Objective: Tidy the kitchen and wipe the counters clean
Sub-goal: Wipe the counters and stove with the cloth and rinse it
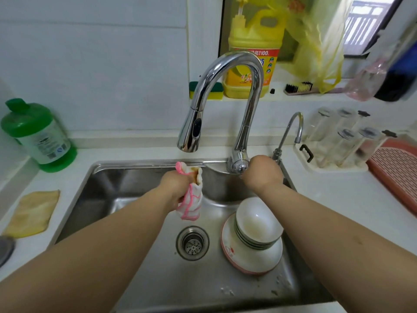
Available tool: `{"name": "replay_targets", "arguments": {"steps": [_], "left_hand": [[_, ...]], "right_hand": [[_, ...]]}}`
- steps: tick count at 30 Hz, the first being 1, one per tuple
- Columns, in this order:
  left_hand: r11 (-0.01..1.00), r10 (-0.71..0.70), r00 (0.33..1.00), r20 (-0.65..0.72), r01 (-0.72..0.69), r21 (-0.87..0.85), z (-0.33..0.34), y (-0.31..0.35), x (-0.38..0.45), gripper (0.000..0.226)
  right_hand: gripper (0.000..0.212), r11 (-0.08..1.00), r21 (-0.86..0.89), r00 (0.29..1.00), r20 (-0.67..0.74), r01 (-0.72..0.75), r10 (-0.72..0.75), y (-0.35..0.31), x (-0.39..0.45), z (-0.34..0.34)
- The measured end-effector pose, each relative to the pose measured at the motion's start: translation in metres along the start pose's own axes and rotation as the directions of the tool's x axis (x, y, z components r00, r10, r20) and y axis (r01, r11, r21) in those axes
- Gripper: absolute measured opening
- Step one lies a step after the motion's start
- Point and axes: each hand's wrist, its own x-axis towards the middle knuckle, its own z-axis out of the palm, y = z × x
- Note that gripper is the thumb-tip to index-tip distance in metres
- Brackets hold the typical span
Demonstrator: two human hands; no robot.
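Two hands, left [178, 184] gripping crumpled cloth [191, 199], steel sink [144, 279]

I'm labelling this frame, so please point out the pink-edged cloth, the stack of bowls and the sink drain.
pink-edged cloth [191, 199]: head view, hanging part below the left hand.
stack of bowls [257, 222]: head view, top bowl's inside.
sink drain [192, 243]: head view, strainer centre.

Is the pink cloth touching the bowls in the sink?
Apart. The head view shows the cloth hanging from the left hand, with bare sink floor between it and the bowls.
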Motion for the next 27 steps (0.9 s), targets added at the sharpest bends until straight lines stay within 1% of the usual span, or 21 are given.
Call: {"name": "replay_targets", "arguments": {"steps": [4,6,7,8,9,10,11,12,13,15,16,17,19,21,22,24,26,27], "left_hand": [[0.995,-0.036,0.999,0.018,0.038,-0.088,0.0,0.004,0.007,0.015],[0.998,-0.028,1.0,0.004,0.029,-0.062,-0.002,0.005,0.011,0.009],[0.999,-0.023,1.0,-0.01,0.023,-0.038,-0.004,0.006,0.013,0.007],[0.999,-0.019,1.0,-0.024,0.019,-0.029,-0.005,0.006,0.016,0.008],[1.0,-0.01,0.999,-0.037,0.009,-0.025,-0.006,0.006,0.02,0.009],[1.0,0.004,0.998,-0.058,-0.004,-0.013,-0.007,0.006,0.024,0.009],[1.0,0.021,0.996,-0.086,-0.02,0.008,-0.008,0.007,0.027,0.007],[0.999,0.039,0.993,-0.11,-0.037,0.023,-0.009,0.007,0.029,0.007],[0.998,0.052,0.992,-0.112,-0.049,0.031,-0.01,0.009,0.03,0.014],[0.997,0.071,0.995,-0.065,-0.068,0.038,-0.016,0.01,0.033,0.023],[0.996,0.082,0.996,-0.036,-0.081,0.025,-0.018,0.01,0.033,0.025],[0.996,0.093,0.996,-0.017,-0.093,0.003,-0.022,0.01,0.032,0.026],[0.994,0.11,0.994,0.014,-0.11,-0.027,-0.026,0.009,0.032,0.026],[0.992,0.125,0.992,0.011,-0.125,-0.009,-0.032,0.007,0.035,0.027],[0.991,0.134,0.991,-0.002,-0.134,0.003,-0.036,0.006,0.037,0.028],[0.991,0.132,0.99,-0.042,-0.132,0.016,-0.041,0.004,0.039,0.032],[0.991,0.129,0.99,-0.064,-0.128,0.031,-0.046,0.003,0.043,0.032],[0.991,0.13,0.99,-0.059,-0.129,0.034,-0.046,0.003,0.043,0.03]], "right_hand": [[0.022,0.996,-0.092,1.0,0.028,0.007,-0.004,-0.005,-0.004,0.002],[0.026,0.977,-0.199,0.996,0.0,0.082,-0.084,-0.012,-0.004,0.004],[0.028,0.974,-0.19,0.992,-0.02,0.121,-0.127,-0.016,-0.004,0.008],[0.029,0.981,-0.117,0.988,-0.017,0.154,-0.157,-0.021,-0.004,0.013],[0.027,0.983,0.04,0.984,0.018,0.177,-0.178,-0.028,-0.005,0.019],[0.025,0.959,0.225,0.975,0.096,0.175,-0.201,-0.037,-0.006,0.025],[0.021,0.908,0.389,0.949,0.196,0.156,-0.247,-0.046,-0.007,0.032],[0.021,0.851,0.508,0.914,0.269,0.132,-0.303,-0.054,-0.01,0.039],[0.025,0.802,0.585,0.89,0.296,0.119,-0.348,-0.06,-0.011,0.045],[0.046,0.718,0.691,0.878,0.29,0.083,-0.382,-0.067,-0.009,0.056],[0.054,0.676,0.734,0.872,0.291,0.06,-0.393,-0.068,-0.007,0.061],[0.056,0.651,0.758,0.861,0.303,0.042,-0.408,-0.07,-0.004,0.066],[0.047,0.625,0.78,0.839,0.349,-0.014,-0.417,-0.071,0.001,0.07],[0.022,0.635,0.772,0.824,0.382,-0.034,-0.419,-0.077,0.004,0.072],[0.013,0.649,0.76,0.828,0.38,-0.026,-0.412,-0.08,0.006,0.073],[0.016,0.67,0.743,0.83,0.377,-0.006,-0.41,-0.086,0.01,0.074],[0.004,0.672,0.741,0.795,0.406,0.002,-0.45,-0.092,0.009,0.073],[0.014,0.672,0.74,0.776,0.425,-0.002,-0.466,-0.094,0.008,0.072]]}}
